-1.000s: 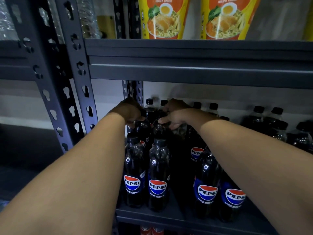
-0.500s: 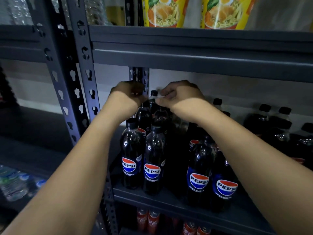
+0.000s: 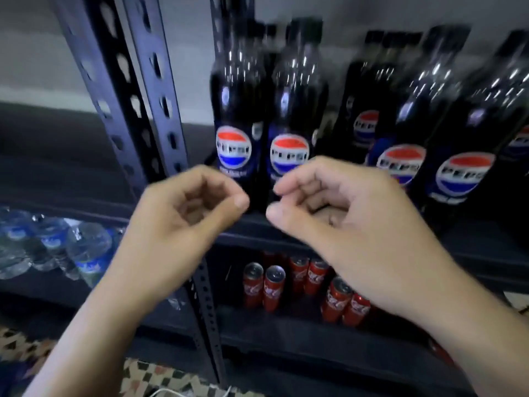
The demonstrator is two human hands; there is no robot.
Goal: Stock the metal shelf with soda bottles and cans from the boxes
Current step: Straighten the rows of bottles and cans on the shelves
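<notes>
Dark metal shelf [image 3: 286,224], Pepsi bottles [image 3: 237,110] lined up. Both hands, left hand [image 3: 183,207] and right hand [image 3: 337,204], hang loosely curled and empty. Between loads, likely; next, a box needs reaching.

Glossy dark plastic bottles [image 3: 239,110], shiny metal cans [image 3: 253,285], matt perforated metal shelf [image 3: 160,90].

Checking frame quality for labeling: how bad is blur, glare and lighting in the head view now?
Head view: heavy motion blur; Pepsi bottles smear upward and label text is barely readable. Small specular glints streak on the bottle shoulders, no large glare. Lighting is dim; shelf and the red cans below sit in shadow. Left hand and right hand are brighter, edges soft. Wide-angle bend tilts the post.
</notes>
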